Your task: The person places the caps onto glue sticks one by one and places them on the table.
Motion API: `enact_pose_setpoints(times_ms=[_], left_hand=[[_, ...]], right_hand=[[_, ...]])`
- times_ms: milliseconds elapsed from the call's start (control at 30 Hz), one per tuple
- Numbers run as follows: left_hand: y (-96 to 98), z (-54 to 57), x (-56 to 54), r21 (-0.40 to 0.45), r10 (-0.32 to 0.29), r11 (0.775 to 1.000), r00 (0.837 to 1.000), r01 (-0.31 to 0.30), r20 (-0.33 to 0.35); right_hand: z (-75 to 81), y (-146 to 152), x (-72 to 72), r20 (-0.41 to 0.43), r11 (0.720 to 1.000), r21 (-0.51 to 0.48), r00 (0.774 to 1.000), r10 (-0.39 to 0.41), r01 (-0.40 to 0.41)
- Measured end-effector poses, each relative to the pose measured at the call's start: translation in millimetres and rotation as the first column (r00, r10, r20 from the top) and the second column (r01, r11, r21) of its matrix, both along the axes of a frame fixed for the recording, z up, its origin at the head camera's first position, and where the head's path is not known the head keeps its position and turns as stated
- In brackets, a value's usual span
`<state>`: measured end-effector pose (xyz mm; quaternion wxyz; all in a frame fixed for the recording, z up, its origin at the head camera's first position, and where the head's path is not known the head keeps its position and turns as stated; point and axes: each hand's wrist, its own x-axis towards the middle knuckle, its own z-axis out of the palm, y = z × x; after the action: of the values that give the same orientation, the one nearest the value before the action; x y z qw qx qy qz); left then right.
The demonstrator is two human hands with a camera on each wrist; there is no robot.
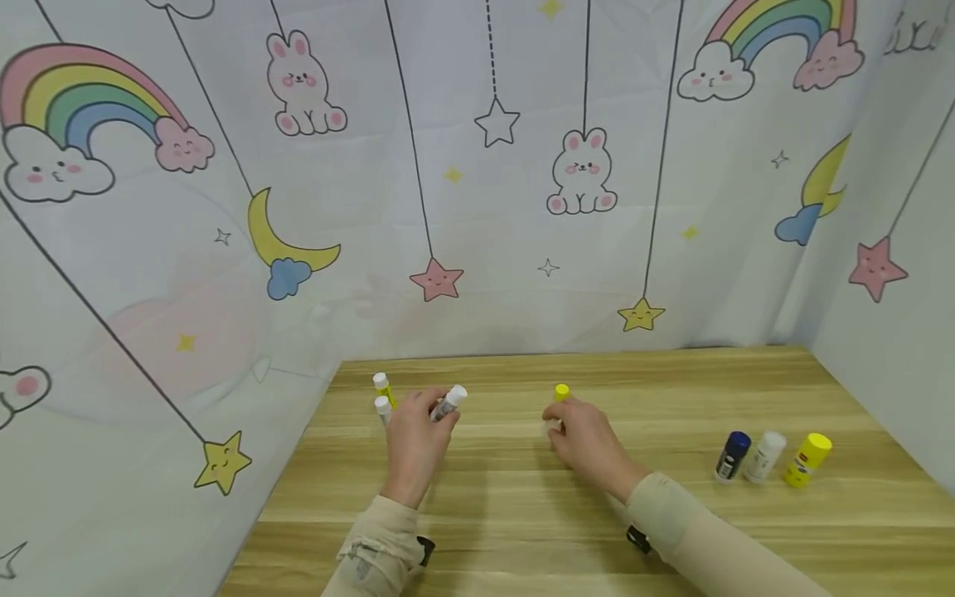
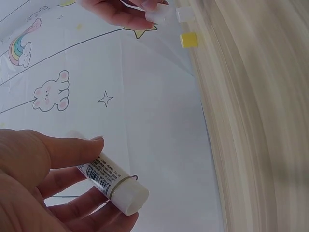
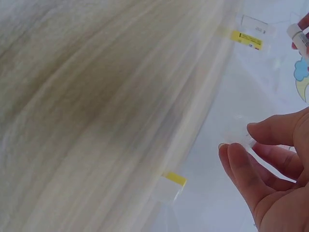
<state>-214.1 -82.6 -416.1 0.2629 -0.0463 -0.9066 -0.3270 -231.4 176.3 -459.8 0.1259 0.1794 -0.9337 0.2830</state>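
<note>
My left hand (image 1: 418, 435) grips a white glue stick (image 2: 104, 176) between thumb and fingers, tilted, its barcode label facing the left wrist camera. Two glue sticks stand just behind this hand: one with a yellow label (image 3: 247, 40) and one with a white label (image 3: 255, 23), both white at the top. With thumb and fingertips, my right hand (image 1: 589, 439) pinches a small whitish, see-through cap (image 2: 160, 14). A yellow cap (image 1: 562, 391) stands on the table beyond that hand. Beside it is a white cap (image 2: 185, 13), hidden by the hand in the head view.
Three glue sticks stand at the right of the wooden table (image 1: 522, 531): a dark blue one (image 1: 733, 456), a white one (image 1: 765, 458) and a yellow one (image 1: 807, 460). Behind the table's far edge hangs a white curtain (image 1: 507, 207) printed with rabbits, stars and rainbows.
</note>
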Motion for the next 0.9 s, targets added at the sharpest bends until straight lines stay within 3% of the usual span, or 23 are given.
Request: enact_pose_setpoints(times_ms=[467, 900], left_hand=[[7.2, -3.8, -2.1, -0.041, -0.014, 0.999, 0.998, 0.011, -0.065], [12.5, -4.5, 0.6, -0.073, -0.036, 0.997, 0.995, 0.029, -0.095]], right_hand=[[15.6, 1.6, 5.0, -0.041, 0.998, -0.049, 0.999, -0.033, 0.031], [23.1, -0.4, 7.4, -0.055, 0.992, -0.126, 0.998, -0.005, -0.002]])
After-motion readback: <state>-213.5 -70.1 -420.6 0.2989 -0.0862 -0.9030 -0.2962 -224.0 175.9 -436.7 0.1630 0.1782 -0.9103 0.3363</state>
